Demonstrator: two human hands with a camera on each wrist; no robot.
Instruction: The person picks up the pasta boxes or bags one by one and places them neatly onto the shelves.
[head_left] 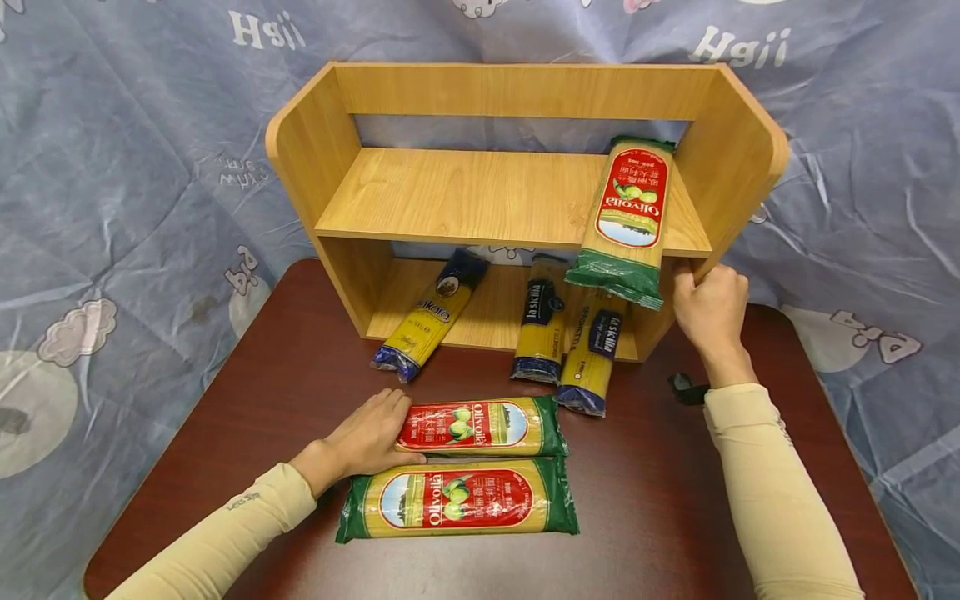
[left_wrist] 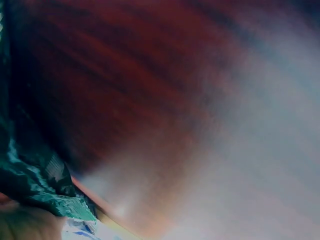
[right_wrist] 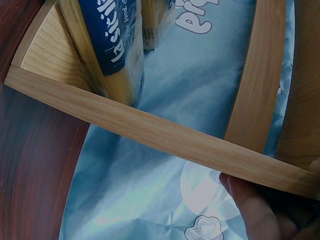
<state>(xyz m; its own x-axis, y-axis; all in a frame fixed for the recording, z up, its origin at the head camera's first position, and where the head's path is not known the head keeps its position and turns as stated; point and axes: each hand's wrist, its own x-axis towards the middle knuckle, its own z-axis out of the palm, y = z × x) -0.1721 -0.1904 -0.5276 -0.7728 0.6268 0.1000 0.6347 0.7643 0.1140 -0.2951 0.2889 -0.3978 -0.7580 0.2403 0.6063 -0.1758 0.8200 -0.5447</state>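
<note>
Spaghetti packets (head_left: 542, 346) jut forward from the wooden shelf (head_left: 465, 192).

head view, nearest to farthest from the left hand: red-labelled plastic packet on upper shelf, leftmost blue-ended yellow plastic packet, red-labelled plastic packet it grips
1. Gripped red-labelled packet, in the left hand
2. Leftmost blue-ended yellow packet, jutting from the lower shelf
3. Topmost red-labelled packet, right end of upper shelf

Left hand (head_left: 366, 435) on packet (head_left: 476, 425), right hand (head_left: 711, 310) on shelf (head_left: 465, 193)
</note>
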